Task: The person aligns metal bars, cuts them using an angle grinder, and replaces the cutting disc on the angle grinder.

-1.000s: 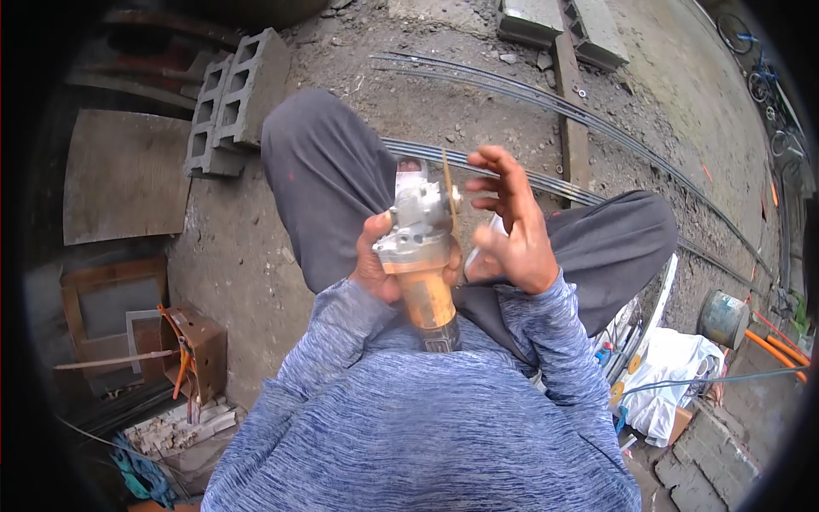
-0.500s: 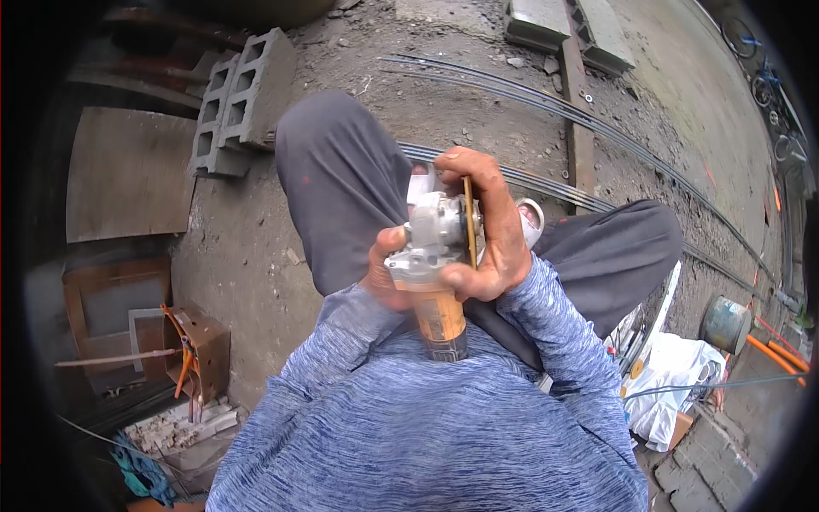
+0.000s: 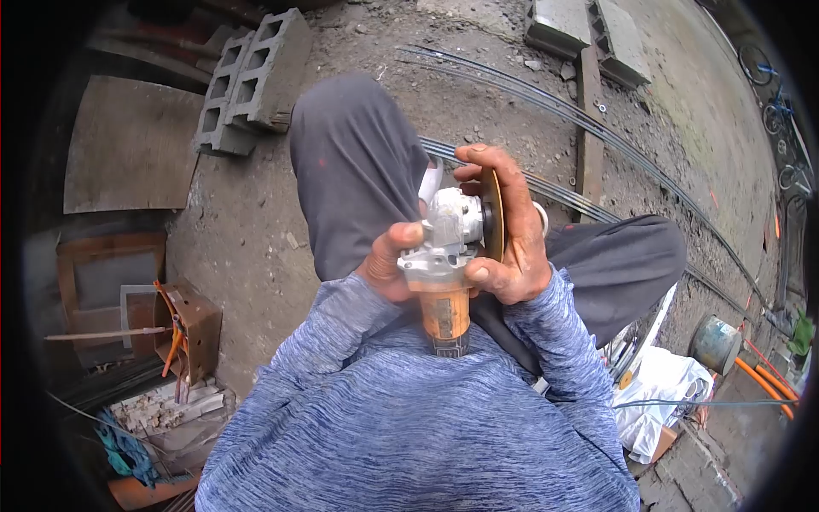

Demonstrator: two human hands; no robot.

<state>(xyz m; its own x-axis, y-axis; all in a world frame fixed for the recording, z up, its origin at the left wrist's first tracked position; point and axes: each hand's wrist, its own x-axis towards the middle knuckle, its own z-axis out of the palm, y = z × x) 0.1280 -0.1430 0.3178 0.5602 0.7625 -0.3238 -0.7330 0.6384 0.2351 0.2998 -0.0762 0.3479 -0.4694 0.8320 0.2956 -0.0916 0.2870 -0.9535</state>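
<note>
An angle grinder (image 3: 444, 312) with a silvery gear head and an orange body lies against my shirt, its dark end toward my belly. My left hand (image 3: 386, 260) is wrapped round the grinder below its head, the thumb lying over the metal housing. On the right side of the head sits a thin brown cutting disc (image 3: 492, 213), seen nearly edge-on. My right hand (image 3: 524, 247) curves round this disc, fingers over its far edge and thumb near its lower edge. The palm hides part of the disc's outer face.
Long thin metal bars (image 3: 589, 126) run across the dirt ahead, over a wooden beam (image 3: 589, 158). Hollow concrete blocks (image 3: 256, 77) stand front left, with more blocks (image 3: 559, 26) at the far right. A cardboard box (image 3: 194, 328), a white bag (image 3: 661, 384) and a bucket (image 3: 715, 343) lie at my sides.
The grinder's head has tilted, so more of the disc's face shows. Both hands have stayed on the tool and disc, shifting slightly right in view. The camera's view has shifted a little.
</note>
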